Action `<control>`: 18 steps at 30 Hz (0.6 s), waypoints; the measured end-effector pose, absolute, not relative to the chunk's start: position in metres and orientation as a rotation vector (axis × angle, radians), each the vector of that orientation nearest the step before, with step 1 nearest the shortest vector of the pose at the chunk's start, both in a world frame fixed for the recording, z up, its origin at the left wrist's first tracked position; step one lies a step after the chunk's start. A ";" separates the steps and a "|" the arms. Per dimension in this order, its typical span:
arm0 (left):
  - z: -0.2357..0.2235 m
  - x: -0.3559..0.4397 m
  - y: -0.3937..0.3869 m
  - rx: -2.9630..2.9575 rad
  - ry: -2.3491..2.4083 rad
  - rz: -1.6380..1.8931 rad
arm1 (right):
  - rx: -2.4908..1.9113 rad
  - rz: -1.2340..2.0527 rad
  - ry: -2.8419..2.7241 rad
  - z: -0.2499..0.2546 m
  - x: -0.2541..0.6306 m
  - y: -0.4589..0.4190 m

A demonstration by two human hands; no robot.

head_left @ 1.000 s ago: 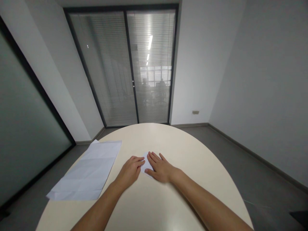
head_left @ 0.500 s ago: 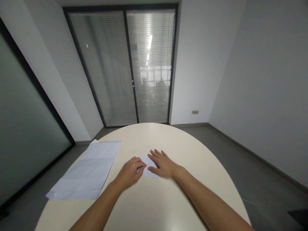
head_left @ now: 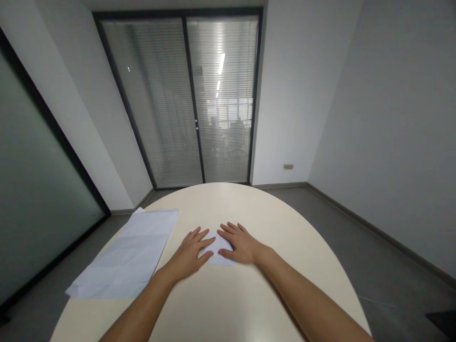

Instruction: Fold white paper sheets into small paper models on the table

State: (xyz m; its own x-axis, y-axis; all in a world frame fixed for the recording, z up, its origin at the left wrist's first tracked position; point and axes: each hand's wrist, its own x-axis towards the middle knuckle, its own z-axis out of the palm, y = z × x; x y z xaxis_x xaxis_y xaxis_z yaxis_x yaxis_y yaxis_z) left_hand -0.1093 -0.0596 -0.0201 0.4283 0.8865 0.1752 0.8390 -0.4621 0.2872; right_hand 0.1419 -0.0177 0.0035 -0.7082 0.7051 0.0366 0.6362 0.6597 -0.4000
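A small white piece of paper (head_left: 218, 258) lies flat on the table between my two hands, its sides partly covered by them. My left hand (head_left: 191, 251) rests over the paper's left side, fingers spread, with the thumb and index finger reaching onto it. On the paper's right side lies my right hand (head_left: 240, 244), palm down with its fingers apart. Neither hand grips anything.
The cream round table (head_left: 278, 223) carries larger creased white sheets (head_left: 128, 251) on its left, which reach its edge. Beyond the table stand glass doors with blinds (head_left: 178, 104) and a white wall (head_left: 302, 85).
My left hand has gone from a pinch at the paper to spread fingers lying on its left part. My right hand has stayed almost in place.
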 end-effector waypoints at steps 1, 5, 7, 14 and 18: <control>-0.019 -0.111 -0.060 2.509 1.541 0.410 | -1.099 0.540 -2.689 0.003 0.142 -0.017; -0.016 -0.115 -0.061 2.463 1.592 0.277 | -1.108 0.545 -2.693 0.001 0.142 -0.017; -0.015 -0.117 -0.062 2.456 1.607 0.241 | -1.122 0.532 -2.689 0.000 0.142 -0.016; -0.010 -0.121 -0.065 2.546 1.531 0.256 | -1.228 0.470 -2.624 -0.001 0.148 -0.010; -0.005 -0.124 -0.065 2.560 1.494 0.236 | -1.192 0.415 -2.613 -0.001 0.150 -0.009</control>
